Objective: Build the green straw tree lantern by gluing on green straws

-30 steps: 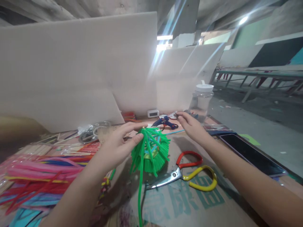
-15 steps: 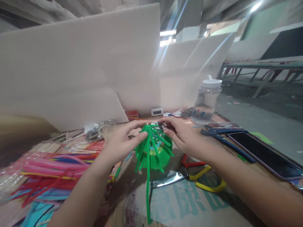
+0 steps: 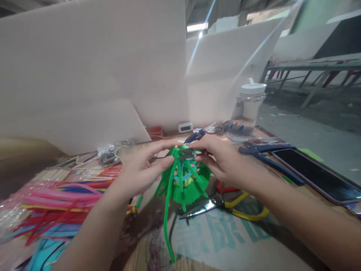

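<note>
In front of me is a cone-shaped frame of green pipe cleaners [image 3: 189, 194], its strips fanning down from a top point, with light blue and yellow pieces showing inside. One long green strip hangs down toward me. My left hand [image 3: 153, 162] grips the upper left side, thumb in front and fingers behind. My right hand [image 3: 216, 156] has its thumb and bent fingers at the upper right side; its exact grip is partly hidden. Scissors [image 3: 207, 206] with red and yellow handles lie just below the frame. Behind the right fingers, part of a dark blue tool [image 3: 195, 136] shows.
Bundles of coloured pipe cleaners [image 3: 63, 194] and wooden sticks [image 3: 53, 175] lie at left. On the right are a phone [image 3: 316, 175], blue-handled pliers [image 3: 267, 160] and a water bottle [image 3: 246, 109]. White boards [image 3: 93, 67] stand behind, with a small white digital display [image 3: 185, 127] before them.
The green frame has turned and tilted slightly between my hands, its long strip swinging left. The dark blue tool behind the right hand now shows. My view has tipped down a little.
</note>
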{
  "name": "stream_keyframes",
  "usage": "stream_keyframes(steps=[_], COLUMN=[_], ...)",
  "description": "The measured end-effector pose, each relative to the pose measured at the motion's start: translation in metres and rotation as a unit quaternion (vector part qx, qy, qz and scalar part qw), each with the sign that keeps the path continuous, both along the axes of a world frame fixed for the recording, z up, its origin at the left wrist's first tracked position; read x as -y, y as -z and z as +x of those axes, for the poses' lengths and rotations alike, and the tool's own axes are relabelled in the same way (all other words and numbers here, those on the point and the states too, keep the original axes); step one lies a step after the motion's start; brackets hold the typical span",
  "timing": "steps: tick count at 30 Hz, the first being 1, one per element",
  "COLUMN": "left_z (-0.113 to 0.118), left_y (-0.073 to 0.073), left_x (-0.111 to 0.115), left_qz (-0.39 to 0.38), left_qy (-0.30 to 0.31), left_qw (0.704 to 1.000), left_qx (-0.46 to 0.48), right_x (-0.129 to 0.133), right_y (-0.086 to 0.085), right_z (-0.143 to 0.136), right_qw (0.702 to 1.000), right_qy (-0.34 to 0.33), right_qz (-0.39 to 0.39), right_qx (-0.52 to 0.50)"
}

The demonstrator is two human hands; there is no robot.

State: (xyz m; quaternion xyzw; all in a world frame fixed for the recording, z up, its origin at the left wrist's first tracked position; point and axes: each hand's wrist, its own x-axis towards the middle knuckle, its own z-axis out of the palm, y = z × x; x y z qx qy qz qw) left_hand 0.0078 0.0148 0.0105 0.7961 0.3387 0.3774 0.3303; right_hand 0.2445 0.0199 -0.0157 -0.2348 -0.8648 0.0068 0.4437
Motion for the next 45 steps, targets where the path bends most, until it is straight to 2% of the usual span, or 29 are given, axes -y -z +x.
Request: stream_keyframes(steps=[6,13,23,29,45], left_z=[0.0003,-0.0011,0.002,0.0049,0.0026], left_y=[0.0003,0.001,0.0012,-0.0011,-0.0001], left_x=[-0.0005,0.0003,0.002,0.004,0.0023], left_qz=[0.015,0.059,0.061,0.051,0.062], left_qy=[0.006,0.016,0.004,-0.005,-0.001], left_qw=[1.0,0.998,0.998,0.998,0.997], left_qx=[-0.005,-0.032,-0.028,-0.025,-0.036], right_x=[0.0013,0.0028,-0.0011,-0.0004,-0.0007], right_y=[-0.0026,-0.0064,-0.0017,-0.0057,-0.0041], right_z=[-0.0007,-0.0017,-0.0033,0.0011,0.0042], right_qw=[0.998,0.997,0.998,0.999,1.0], right_qy=[0.024,0.016,-0.002,-0.027,0.004], right_qz=[0.043,0.063,0.059,-0.003,-0.001], right_qx=[0.039,0.042,-0.005,-0.029,0.018])
